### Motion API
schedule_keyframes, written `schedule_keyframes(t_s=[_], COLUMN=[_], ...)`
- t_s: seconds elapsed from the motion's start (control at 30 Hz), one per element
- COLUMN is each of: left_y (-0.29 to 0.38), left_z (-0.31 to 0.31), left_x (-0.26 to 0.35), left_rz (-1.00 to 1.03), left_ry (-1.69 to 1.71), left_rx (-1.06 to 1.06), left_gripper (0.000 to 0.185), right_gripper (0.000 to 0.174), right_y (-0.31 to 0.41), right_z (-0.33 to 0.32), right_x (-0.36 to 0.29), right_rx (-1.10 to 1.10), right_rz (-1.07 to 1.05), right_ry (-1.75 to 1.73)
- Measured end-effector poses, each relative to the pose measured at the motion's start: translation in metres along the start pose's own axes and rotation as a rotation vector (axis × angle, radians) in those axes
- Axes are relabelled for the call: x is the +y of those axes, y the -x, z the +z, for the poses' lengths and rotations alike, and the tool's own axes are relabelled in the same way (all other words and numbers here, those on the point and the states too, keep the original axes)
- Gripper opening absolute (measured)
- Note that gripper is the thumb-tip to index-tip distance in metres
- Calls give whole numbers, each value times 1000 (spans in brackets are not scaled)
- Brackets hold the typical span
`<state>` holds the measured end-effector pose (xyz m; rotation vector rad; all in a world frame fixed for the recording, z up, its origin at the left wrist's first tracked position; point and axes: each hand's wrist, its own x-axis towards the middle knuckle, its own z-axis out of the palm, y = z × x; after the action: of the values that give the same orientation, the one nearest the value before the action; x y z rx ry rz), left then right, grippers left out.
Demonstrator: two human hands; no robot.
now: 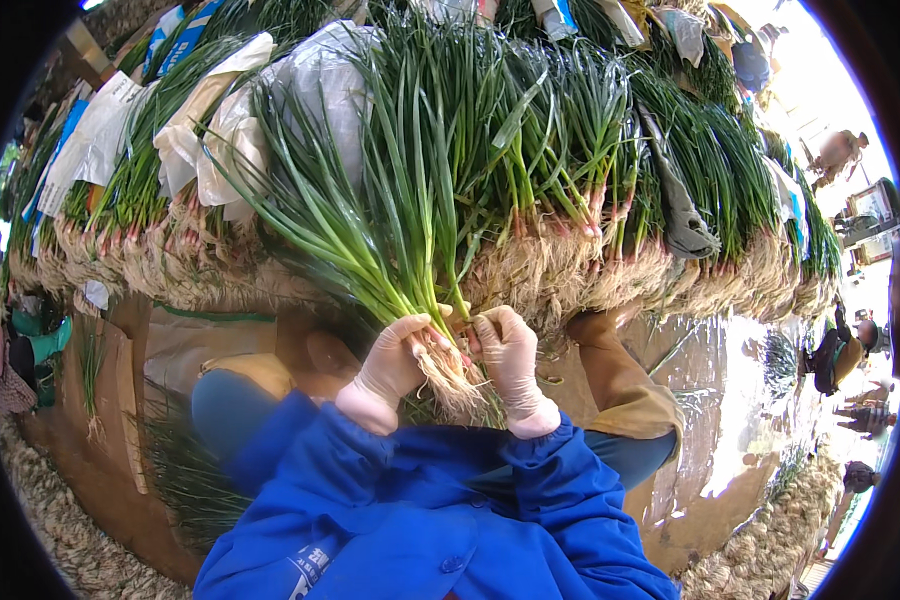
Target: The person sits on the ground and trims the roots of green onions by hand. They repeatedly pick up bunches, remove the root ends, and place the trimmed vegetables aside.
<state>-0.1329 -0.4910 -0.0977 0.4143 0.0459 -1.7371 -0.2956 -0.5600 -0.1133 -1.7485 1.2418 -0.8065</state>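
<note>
My left hand (391, 361), in a thin pale glove, grips a bunch of green onions (399, 255) just above its pinkish bases. The long green leaves fan up and to the left, while the pale stringy roots (451, 379) hang down between my hands. At the right side of the bunch is my right hand (511, 358), gloved too, its thumb and fingertips pinched together by the bases and a thin stalk. Whether those fingertips hold a stalk or a bit of peeled skin cannot be told. Both hands are above my lap.
Stacked green onions (570, 150) form a long bank in front, roots towards me, with plastic sheets (322, 90) and a grey cloth (686, 217) on them. Loose stalks (195, 472) lie at my left on cardboard (82, 450). A person (836, 349) is at the far right.
</note>
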Motion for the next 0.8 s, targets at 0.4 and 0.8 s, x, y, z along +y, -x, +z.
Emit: schedule_keyframes(t_s=[0.4, 0.8], left_y=[8, 12], left_z=[-6, -7], left_x=[1, 6], left_rz=[21, -50], left_ry=[8, -75], left_rx=[26, 66], left_gripper=[38, 27], right_gripper=[41, 17], right_y=[-35, -42], right_z=[-14, -8], right_x=[4, -7], right_rx=[-137, -501], right_rz=[-66, -407], right_ry=[-153, 257])
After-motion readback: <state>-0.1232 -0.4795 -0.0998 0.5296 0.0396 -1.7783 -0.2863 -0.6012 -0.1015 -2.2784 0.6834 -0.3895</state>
